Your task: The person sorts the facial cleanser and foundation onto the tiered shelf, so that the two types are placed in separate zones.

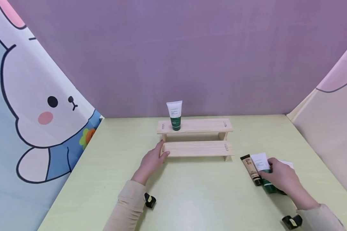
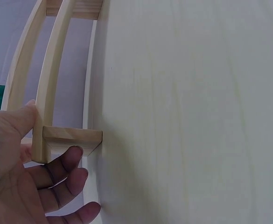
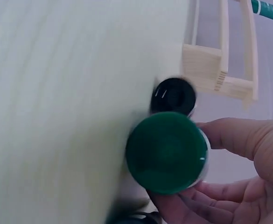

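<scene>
A two-step wooden rack (image 1: 197, 149) stands on the table. My left hand (image 1: 151, 160) grips the left end of its lower board, thumb on top and fingers curled at the end support (image 2: 73, 134). Upright on the upper board, toward its left end, is a white squeeze tube with a green cap (image 1: 174, 110). At the right, my right hand (image 1: 284, 176) pinches a similar white-and-green tube (image 1: 260, 161) between thumb and fingers; its round green cap (image 3: 166, 151) faces the right wrist camera. Close beside it lies a smaller tan tube with dark ends (image 1: 250, 168).
Another white-ended tube (image 1: 287, 163) lies partly hidden behind my right hand. The pale table (image 1: 208, 195) meets a purple backdrop (image 1: 208, 57) behind the rack. Printed cloth with a cartoon rabbit (image 1: 55, 125) hangs at the left, and a pale cloth (image 1: 332, 128) at the right.
</scene>
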Motion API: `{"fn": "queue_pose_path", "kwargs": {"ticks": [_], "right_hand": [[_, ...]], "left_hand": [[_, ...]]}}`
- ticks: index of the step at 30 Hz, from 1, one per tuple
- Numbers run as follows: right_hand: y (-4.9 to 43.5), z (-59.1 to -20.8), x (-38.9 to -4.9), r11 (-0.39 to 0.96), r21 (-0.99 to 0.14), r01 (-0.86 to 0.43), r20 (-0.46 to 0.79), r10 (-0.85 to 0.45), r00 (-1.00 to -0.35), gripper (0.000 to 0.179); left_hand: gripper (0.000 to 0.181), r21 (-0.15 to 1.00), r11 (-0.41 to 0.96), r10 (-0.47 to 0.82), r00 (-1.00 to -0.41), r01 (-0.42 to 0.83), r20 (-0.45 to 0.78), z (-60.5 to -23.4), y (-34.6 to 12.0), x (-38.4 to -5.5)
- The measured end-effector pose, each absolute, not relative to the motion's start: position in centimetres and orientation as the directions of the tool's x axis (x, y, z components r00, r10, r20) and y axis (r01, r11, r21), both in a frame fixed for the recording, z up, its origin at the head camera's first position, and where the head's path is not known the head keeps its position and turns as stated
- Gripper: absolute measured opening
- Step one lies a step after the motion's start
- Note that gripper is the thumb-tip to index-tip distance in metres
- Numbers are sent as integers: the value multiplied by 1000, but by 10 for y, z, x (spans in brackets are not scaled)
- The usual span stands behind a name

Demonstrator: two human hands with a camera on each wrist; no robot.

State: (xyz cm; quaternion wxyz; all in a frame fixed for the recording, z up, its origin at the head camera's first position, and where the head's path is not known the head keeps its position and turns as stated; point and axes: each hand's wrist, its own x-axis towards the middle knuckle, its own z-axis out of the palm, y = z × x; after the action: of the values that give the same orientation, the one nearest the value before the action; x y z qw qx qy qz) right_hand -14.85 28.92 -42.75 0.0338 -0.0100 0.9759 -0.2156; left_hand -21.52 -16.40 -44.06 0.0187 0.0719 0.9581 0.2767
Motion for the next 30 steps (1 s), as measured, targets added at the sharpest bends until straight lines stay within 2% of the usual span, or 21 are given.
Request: {"fn": "queue_pose_path", "kwargs": {"ticks": [4, 13, 30], "right_hand": [[290, -422, -149, 887, -462, -5, -16, -14, -1000, 69], [279, -408, -148, 854, -515, -71, 125, -7, -992, 63], [228, -378, -176, 707, -676, -208, 222, -74, -972, 62]], "left_hand": [[66, 533, 838, 139, -990, 116, -3, -441, -164, -215], [66, 515, 851, 131, -991, 107, -11, -440, -164, -215], [65, 507, 856, 123, -992, 100, -12, -441, -163, -215]]}}
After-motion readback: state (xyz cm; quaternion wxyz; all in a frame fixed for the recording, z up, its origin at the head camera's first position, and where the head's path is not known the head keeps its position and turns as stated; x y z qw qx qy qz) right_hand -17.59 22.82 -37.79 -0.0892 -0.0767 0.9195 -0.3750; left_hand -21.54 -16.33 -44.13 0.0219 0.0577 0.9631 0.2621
